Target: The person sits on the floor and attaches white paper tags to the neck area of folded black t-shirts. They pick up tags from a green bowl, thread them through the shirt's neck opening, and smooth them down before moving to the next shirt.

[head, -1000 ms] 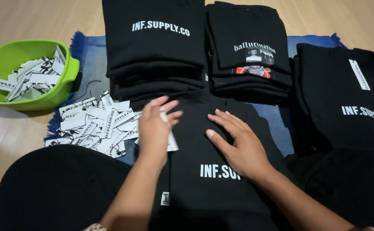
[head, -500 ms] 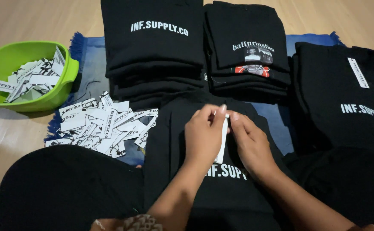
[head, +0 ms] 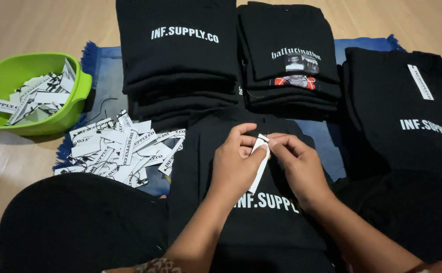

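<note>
While the black T-shirt [head: 251, 222] lies flat, both hands pinch a white paper tag [head: 260, 164]. The left hand [head: 233, 169] and right hand [head: 299, 167] grip its top end.

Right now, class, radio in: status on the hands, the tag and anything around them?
Left hand and right hand both pinching a white tag. Tag over a black shirt, near its collar. Loose tags lie left, apart from the hands.

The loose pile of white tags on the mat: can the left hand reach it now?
Probably yes. The pile of white tags lies just beside the left hand, with nothing between them. But that hand pinches a white tag together with the right hand, so it is busy.
</note>
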